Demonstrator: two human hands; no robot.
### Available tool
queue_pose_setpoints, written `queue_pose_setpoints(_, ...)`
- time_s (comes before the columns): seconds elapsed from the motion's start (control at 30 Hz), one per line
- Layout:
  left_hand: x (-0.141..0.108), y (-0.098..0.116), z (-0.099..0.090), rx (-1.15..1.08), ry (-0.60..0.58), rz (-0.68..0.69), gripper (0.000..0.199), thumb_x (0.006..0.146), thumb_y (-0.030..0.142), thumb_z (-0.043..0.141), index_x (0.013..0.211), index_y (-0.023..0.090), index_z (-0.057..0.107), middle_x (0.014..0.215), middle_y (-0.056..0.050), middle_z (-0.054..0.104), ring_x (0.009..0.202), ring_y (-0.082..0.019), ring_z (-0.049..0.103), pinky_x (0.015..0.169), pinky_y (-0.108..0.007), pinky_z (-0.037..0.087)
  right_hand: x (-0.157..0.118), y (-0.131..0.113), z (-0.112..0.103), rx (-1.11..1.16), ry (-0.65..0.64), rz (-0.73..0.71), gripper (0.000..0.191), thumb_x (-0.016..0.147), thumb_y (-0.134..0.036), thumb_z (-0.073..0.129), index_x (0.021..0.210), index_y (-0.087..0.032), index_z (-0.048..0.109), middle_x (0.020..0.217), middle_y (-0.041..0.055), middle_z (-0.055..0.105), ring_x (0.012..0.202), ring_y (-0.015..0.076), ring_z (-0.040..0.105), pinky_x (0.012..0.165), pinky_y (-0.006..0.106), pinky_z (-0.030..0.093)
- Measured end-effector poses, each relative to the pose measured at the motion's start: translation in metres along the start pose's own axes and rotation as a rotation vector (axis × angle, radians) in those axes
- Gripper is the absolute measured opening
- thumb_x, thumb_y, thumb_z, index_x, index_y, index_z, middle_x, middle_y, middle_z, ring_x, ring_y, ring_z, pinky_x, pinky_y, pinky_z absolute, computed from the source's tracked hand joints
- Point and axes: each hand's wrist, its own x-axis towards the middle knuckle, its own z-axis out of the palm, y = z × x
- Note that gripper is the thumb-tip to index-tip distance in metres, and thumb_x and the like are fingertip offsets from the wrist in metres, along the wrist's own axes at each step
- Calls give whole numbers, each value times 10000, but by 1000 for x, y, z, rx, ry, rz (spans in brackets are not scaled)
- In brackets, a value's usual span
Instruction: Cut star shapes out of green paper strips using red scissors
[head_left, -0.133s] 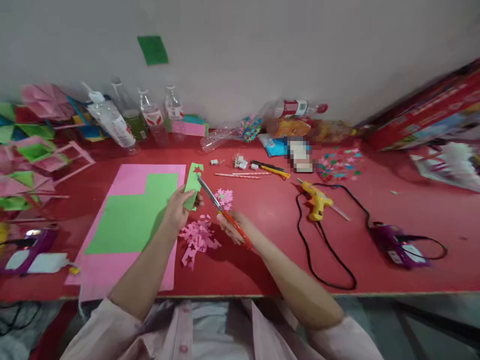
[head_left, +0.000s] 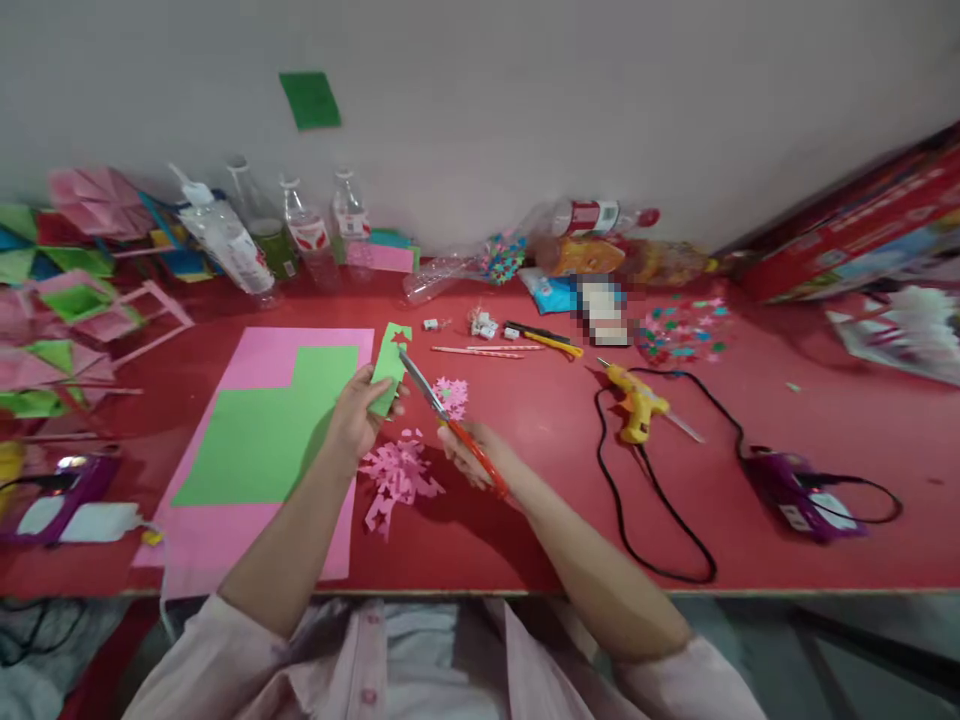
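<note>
Taking the held strip as the clock's centre, a green sheet [head_left: 247, 440] lies at eight o'clock on pink paper [head_left: 255, 360], flat on the red bench [head_left: 540, 520]. The left hand [head_left: 356, 415], just beside it at the strip's seven o'clock, has its grip pinched tight, thumb over the lower part of the green strip [head_left: 387, 370], which shows a star-shaped hole near its top. Pink scraps [head_left: 401, 470] sit in a heap at six o'clock. Blades pointing toward ten o'clock, the orange-handled scissors [head_left: 465, 440] run past a small pile of pink stars [head_left: 454, 400] at four; whether the tips touch the strip is hard to tell. The right hand [head_left: 487, 450], at about half past four, has its grip wrapped around the handles. At three, well apart, lies a yellow glue gun [head_left: 637, 408].
</note>
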Motion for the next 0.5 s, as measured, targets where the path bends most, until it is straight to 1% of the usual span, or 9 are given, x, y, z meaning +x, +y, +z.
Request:
queue_pose_setpoints(0.07, 3, 2, -3, -104, 5, 12, 235, 597, 162, 697, 784, 186, 557, 620, 21, 661, 491, -66, 563, 452, -162, 402, -3, -3, -2, -22, 44, -7, 362, 836, -459, 537, 610, -209, 407, 324, -103, 354, 214, 48, 286, 240, 164, 231)
queue_pose_setpoints(0.13, 5, 3, -6, -224, 21, 16, 239, 587, 159, 691, 802, 182, 589, 647, 14, 662, 544, -63, 577, 482, -157, 411, -5, -6, -4, -34, 55, -36, 380, 825, -499, 541, 616, -203, 424, 316, -108, 332, 221, 49, 295, 259, 163, 259)
queue_pose_setpoints(0.2, 6, 3, -6, -291, 24, 16, 238, 591, 168, 689, 816, 177, 613, 688, 1, 667, 576, -62, 579, 519, -168, 431, -7, -8, -4, -44, 52, -72, 410, 823, -535, 524, 607, -200, 427, 318, -102, 337, 229, 47, 308, 274, 165, 271)
queue_pose_setpoints(0.27, 3, 2, -3, -286, -14, 31, 254, 594, 168, 693, 838, 184, 624, 724, -11, 668, 609, -74, 585, 573, -195, 457, -7, -7, -3, -43, 67, -106, 427, 823, -559, 505, 606, -202, 419, 317, -104, 325, 233, 45, 303, 285, 166, 279)
queue_pose_setpoints(0.33, -3, 1, 2, -256, -79, 59, 354, 571, 144, 706, 909, 208, 625, 714, 2, 653, 647, -89, 598, 623, -219, 469, -6, -4, 0, -35, 65, -103, 427, 816, -573, 504, 616, -207, 415, 318, -104, 328, 233, 50, 298, 277, 174, 269)
queue_pose_setpoints(0.43, -11, 0, 8, -158, -222, 90, 544, 583, 152, 717, 1100, 248, 578, 868, -28, 674, 738, -122, 623, 687, -261, 479, -4, 1, 4, -5, 68, -109, 412, 821, -575, 497, 647, -211, 412, 329, -106, 333, 241, 55, 306, 274, 176, 264)
queue_pose_setpoints(0.5, -14, -1, 11, -87, -254, 129, 595, 629, 165, 701, 1187, 268, 521, 937, -49, 677, 740, -131, 631, 689, -279, 479, -4, 3, 5, 8, 73, -132, 409, 834, -576, 479, 657, -214, 406, 331, -109, 324, 240, 55, 301, 274, 177, 266)
